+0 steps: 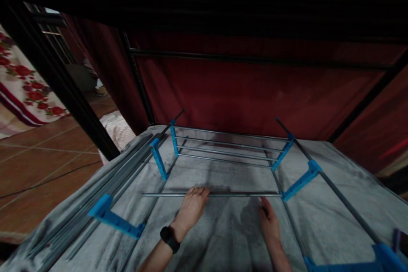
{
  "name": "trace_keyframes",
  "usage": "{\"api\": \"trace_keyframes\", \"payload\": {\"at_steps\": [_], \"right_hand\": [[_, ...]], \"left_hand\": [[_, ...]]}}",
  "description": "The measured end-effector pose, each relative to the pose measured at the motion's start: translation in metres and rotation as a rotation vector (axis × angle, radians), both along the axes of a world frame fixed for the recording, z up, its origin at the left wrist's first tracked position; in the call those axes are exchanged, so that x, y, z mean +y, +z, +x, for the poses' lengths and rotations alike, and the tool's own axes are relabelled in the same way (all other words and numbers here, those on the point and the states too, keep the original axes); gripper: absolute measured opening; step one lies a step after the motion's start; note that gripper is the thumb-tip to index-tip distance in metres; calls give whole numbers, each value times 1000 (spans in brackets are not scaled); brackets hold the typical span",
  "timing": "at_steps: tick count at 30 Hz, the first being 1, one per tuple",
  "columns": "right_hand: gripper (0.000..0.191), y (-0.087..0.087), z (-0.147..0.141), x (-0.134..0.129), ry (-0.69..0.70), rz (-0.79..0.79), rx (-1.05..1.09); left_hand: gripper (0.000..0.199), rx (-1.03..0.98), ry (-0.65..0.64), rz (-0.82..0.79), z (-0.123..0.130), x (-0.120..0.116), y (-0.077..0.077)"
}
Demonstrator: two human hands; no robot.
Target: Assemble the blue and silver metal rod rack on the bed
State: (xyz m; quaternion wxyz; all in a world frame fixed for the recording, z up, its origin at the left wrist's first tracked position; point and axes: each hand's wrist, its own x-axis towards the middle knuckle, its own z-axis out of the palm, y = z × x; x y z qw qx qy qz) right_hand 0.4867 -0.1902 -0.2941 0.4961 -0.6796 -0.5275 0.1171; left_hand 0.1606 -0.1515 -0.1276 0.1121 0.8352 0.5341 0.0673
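Observation:
My left hand (195,204) lies over a thin metal tube (229,194), with its fingers curled across it. My right hand (269,221) is just in front of the tube's right part, fingers loosely apart; whether the fingertips touch it I cannot tell. The tube's right end meets a blue plastic bracket (299,182), while its left end lies free, past the left side rod (149,210). Several crosswise tubes (223,159) join the blue brackets at the far end. Another blue bracket (158,159) stands on the left side, away from my hands.
Several loose metal tubes (92,204) lie in a bundle on the grey blanket (223,238) at left. Black frame posts (70,89) and a dark beam overhead (204,4) enclose the space. A red curtain (239,97) hangs behind; tiled floor (47,153) shows at left.

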Motion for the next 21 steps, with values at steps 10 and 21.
{"api": "trace_keyframes", "payload": {"at_steps": [10,21], "right_hand": [[33,71,-17,2,30,12,1215],[30,75,-1,18,-70,47,1061]], "left_hand": [[40,-67,-54,41,-23,16,-33],[41,-2,-79,94,-7,32,-48]]}}
